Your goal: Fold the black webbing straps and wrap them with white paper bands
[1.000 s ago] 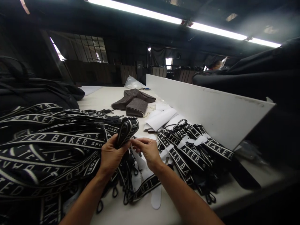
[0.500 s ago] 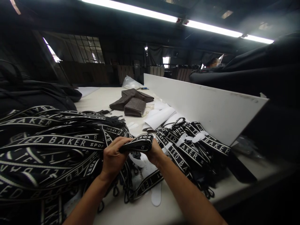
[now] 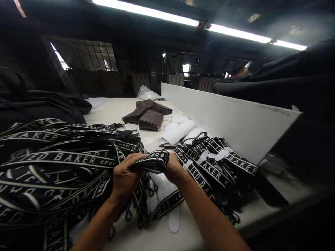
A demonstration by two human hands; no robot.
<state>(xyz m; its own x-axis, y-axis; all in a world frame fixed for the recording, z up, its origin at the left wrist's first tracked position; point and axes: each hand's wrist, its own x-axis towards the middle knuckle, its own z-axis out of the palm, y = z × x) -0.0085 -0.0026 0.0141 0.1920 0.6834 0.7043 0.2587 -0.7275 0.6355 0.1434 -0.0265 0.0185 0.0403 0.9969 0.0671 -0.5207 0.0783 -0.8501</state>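
Between my two hands is a black webbing strap (image 3: pixel 153 160) with white lettering, folded into a flat looped bundle. My left hand (image 3: pixel 127 172) is closed round its left end, thumb along the top. At the right end, the fingers of my right hand (image 3: pixel 173 168) are closed on the fold; some fingertips are hidden behind it. A big heap of the same straps (image 3: pixel 60 167) spreads to the left of my left hand. Right of my right hand lie several folded straps (image 3: pixel 206 164) wrapped with white paper bands (image 3: pixel 222 154). Below my hands, one loose strap length (image 3: pixel 167 205) crosses the table.
Dark quilted bags (image 3: pixel 151 119) with a chain lie farther back, beside white paper sheets (image 3: pixel 178 131). A white upright panel (image 3: pixel 225 115) runs along the right side. Black bags (image 3: pixel 47 106) are piled at left. A white paper strip (image 3: pixel 174 221) lies near the front.
The folded strap and both hands have shifted very slightly left, and the bundle's right end has tilted a little. Both hands keep hold of it.
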